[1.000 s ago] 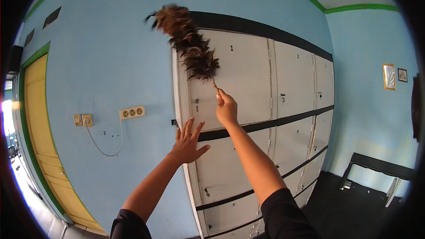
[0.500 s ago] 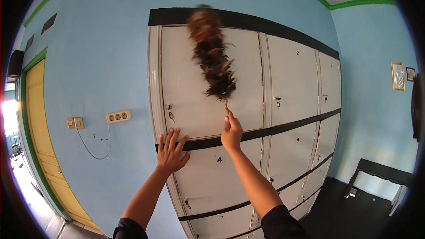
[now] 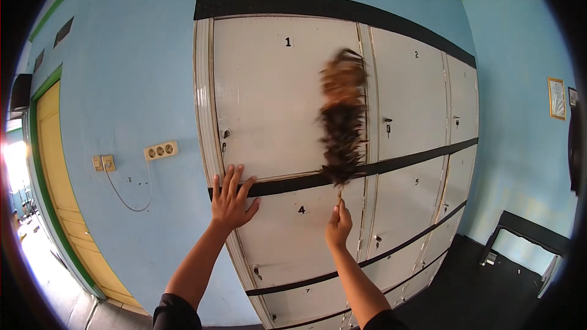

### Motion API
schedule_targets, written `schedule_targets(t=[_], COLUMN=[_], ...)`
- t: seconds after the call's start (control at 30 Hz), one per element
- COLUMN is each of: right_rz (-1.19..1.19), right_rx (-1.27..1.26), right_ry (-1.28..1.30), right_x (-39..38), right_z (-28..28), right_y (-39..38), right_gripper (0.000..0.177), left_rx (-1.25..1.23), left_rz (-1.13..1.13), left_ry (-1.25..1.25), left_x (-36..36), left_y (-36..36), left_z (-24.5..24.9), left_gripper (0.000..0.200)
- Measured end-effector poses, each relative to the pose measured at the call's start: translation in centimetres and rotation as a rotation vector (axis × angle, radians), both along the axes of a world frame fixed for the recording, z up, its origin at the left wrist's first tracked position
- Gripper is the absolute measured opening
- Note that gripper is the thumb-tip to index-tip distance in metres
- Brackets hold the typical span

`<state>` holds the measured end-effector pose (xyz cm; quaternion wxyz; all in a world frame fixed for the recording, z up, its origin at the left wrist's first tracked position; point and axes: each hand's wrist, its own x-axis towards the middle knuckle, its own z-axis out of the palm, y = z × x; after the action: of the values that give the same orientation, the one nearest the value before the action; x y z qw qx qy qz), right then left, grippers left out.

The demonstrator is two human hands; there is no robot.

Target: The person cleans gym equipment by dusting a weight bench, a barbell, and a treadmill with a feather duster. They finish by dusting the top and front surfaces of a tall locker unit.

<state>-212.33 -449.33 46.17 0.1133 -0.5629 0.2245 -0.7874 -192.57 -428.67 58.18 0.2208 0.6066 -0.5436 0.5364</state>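
Note:
My right hand point(image 3: 339, 226) is wrapped round the thin handle of a feather duster point(image 3: 343, 116). Its brown and black feathers, blurred by motion, point upward across the right side of locker door 1 point(image 3: 275, 98). With fingers spread, my left hand point(image 3: 231, 200) lies flat against the locker front, over the black strip at the lower left corner of door 1 and the top of door 4 point(image 3: 306, 244). A key hangs from the lock point(image 3: 226, 134) on door 1, above my left hand.
More numbered doors, among them door 2 point(image 3: 408, 85) and door 5 point(image 3: 406, 201), continue to the right. On the blue wall at left are a socket strip point(image 3: 161, 150) with a cable and a yellow door point(image 3: 58, 177). A black table point(image 3: 532, 232) stands at right.
The duster and my right hand have moved down and to the right over door 1, uncovering its number. My left hand stays on the locker front. The view has shifted slightly.

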Motion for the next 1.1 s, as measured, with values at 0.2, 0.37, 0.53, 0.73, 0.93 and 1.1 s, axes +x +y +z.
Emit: schedule_targets(t=[0.2, 0.37, 0.53, 0.73, 0.93, 1.1], right_rz=[0.165, 0.177, 0.373, 0.291, 0.160, 0.011], right_rx=[-0.086, -0.226, -0.425, -0.437, -0.357, -0.011], right_ry=[0.140, 0.263, 0.413, 0.721, 0.683, 0.430], right_x=[0.7, 0.7, -0.5, -5.0, -9.2, -12.0], right_z=[-3.4, 4.0, 8.7, 5.7, -1.1, -9.8], right_y=[3.2, 3.3, 1.0, -1.1, -4.4, -6.7], right_gripper=[0.028, 0.025, 0.024, 0.033, 0.042, 0.031], left_rx=[0.135, 0.219, 0.199, 0.067, 0.080, 0.143], left_rz=[-0.073, -0.061, -0.097, -0.143, -0.104, -0.023], left_ry=[0.185, 0.229, 0.303, 0.193, 0.228, 0.256], left_x=[-2.7, -4.1, -5.2, -5.4, -6.1, -5.5], left_y=[2.2, 3.8, 5.7, 7.4, 6.6, 5.0], left_z=[1.4, 2.1, 3.1, 3.7, 2.9, 1.7], left_gripper=[0.064, 0.065, 0.068, 0.066, 0.066, 0.070])
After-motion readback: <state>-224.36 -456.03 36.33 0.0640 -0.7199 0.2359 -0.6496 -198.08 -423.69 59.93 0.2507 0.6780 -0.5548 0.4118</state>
